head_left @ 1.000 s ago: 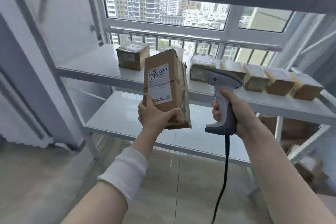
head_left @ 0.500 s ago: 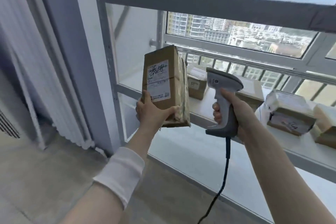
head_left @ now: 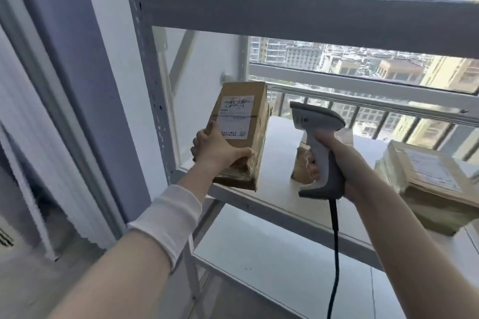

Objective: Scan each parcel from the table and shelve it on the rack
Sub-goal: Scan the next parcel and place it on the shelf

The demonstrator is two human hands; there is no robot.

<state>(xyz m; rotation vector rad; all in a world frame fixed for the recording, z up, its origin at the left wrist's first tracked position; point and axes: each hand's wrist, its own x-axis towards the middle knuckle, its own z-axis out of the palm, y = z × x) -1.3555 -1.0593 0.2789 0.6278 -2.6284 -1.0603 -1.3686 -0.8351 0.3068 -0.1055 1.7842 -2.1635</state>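
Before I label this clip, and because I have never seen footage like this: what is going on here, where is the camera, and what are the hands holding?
There is no machine: a person works with bare hands, and the camera sits on their head, looking forward and down. The left hand grips a brown parcel upright, its white label facing the camera. The right hand grips a grey scanner by its handle, with a black cable hanging below. Both are at a white rack shelf by a window. On that shelf lie a small parcel behind the scanner and a stack of parcels at the right.
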